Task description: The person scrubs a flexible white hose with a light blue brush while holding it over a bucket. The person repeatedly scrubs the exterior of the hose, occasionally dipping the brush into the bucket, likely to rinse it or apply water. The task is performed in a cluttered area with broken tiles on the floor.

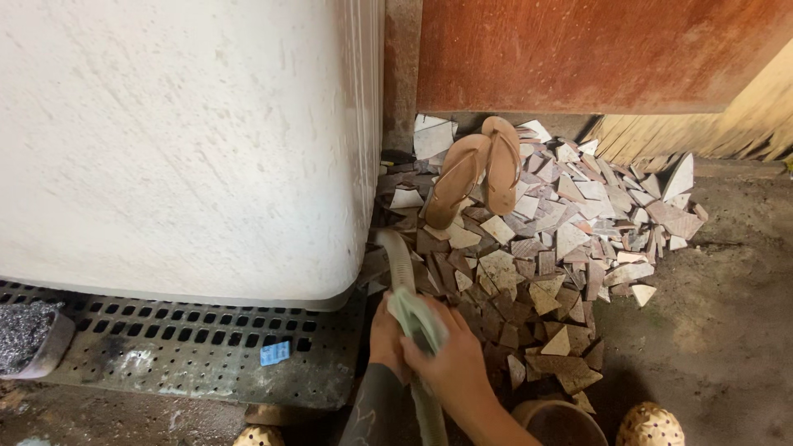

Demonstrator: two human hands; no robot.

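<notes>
Both hands meet low in view: the right hand (450,359) is closed around a pale ribbed hose (402,272), and the left hand (386,334) grips it just beside. That hose runs up along a white appliance (182,140) on a perforated platform (198,347). Beyond lie broken tile pieces (570,239) and tan flip-flops (479,169).

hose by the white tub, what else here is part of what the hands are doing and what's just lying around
In hand:
- hose, gripped by left hand and right hand
- white tub beside it

Lying about:
- pair of flip-flops
- broken tile pieces
- steel wool
- perforated grate
</notes>
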